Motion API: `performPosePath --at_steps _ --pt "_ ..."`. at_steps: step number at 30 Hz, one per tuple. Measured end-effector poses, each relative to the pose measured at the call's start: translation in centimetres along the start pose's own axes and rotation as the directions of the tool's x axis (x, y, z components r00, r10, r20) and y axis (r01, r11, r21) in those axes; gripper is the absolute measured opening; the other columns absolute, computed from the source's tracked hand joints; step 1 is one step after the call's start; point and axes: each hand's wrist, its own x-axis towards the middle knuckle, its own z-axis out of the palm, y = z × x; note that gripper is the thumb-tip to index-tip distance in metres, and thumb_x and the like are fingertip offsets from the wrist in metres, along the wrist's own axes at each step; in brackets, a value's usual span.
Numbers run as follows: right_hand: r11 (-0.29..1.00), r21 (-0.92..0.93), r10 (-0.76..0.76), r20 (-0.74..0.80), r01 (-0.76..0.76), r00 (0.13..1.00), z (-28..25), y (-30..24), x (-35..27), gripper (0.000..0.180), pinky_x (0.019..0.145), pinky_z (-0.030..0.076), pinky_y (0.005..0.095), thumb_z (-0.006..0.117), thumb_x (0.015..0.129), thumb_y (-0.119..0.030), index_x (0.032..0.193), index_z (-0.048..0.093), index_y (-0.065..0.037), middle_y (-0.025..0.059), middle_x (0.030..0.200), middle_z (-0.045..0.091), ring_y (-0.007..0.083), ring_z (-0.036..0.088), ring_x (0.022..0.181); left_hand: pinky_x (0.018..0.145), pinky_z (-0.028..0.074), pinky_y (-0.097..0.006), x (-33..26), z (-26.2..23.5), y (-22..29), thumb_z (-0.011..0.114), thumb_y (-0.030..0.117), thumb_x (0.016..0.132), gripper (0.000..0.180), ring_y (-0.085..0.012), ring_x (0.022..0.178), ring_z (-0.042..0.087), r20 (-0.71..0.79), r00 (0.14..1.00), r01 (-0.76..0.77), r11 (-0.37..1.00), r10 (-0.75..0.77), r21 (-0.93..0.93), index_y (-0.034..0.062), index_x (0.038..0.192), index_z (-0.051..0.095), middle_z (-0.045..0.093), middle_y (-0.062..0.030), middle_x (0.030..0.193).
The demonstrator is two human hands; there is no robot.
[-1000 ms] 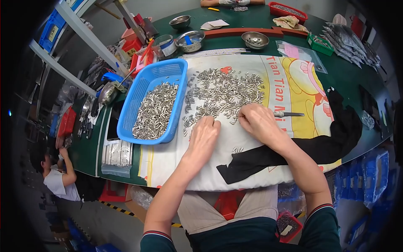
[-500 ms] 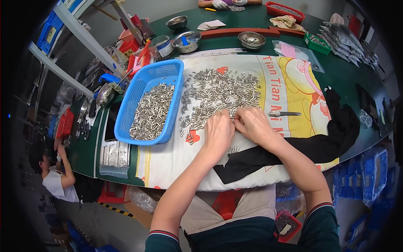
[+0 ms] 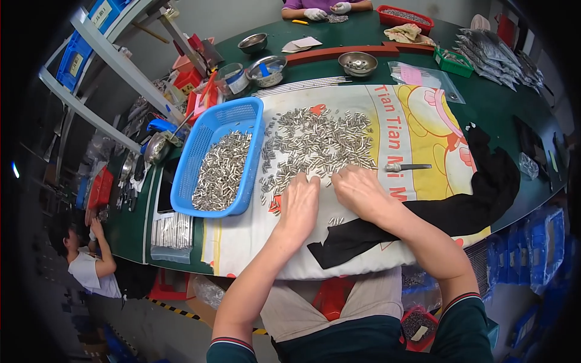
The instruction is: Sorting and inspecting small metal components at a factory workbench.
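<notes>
A wide heap of short silvery metal pins [image 3: 321,142] lies spread on a cloth [image 3: 266,242] with cartoon prints. My left hand [image 3: 301,196] rests at the heap's near edge, its fingers bent down and closed at the tips. A little to its right, my right hand [image 3: 361,190] is curled, fingertips down by the same edge. The backs of both hands hide whatever the fingertips pinch. Left of the heap stands a blue plastic basket [image 3: 181,192] partly filled with similar pins. Several loose pins [image 3: 336,221] lie on the cloth nearer to me, between my forearms.
A black cloth [image 3: 357,237] lies beneath my right forearm. A dark-handled tool [image 3: 414,166] lies on the right. Metal bowls [image 3: 357,63] and a green tray [image 3: 454,63] stand beyond. Gloved hands of another person [image 3: 327,12] show at the far side; another person [image 3: 91,263] sits at left.
My hands, close together before, have moved apart: the left one slid left and toward me. A gap of cloth now shows between them. The whole view has shifted slightly.
</notes>
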Motion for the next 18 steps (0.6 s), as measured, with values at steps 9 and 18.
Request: performPosePath --at_steps 9,18 --pt "0.995 -0.087 -0.050 -0.027 0.047 0.998 -0.2 -0.7 -0.1 0.010 0.061 0.051 0.0361 0.060 0.060 0.002 0.070 0.059 0.002 0.0147 0.072 0.060 0.0277 0.060 0.076 0.060 0.048 -0.044 0.2 -0.3 0.1 0.054 -0.003 0.068 0.002 -0.0361 0.070 0.058 0.071 0.997 -0.032 0.996 0.027 0.077 -0.0040 0.069 0.053 0.052 -0.0199 0.071" --pt "0.958 -0.279 -0.057 0.039 0.066 0.998 -0.2 -2.1 -0.1 0.005 0.055 0.047 0.0290 0.060 0.062 -0.008 0.067 0.060 -0.005 0.0091 0.069 0.059 0.0202 0.059 0.072 0.057 0.053 -0.030 -0.2 0.1 1.2 0.057 0.000 0.067 0.004 -0.0232 0.072 0.061 0.110 0.993 -0.086 0.943 0.053 0.322 -0.0009 0.071 0.059 0.055 -0.0133 0.073"
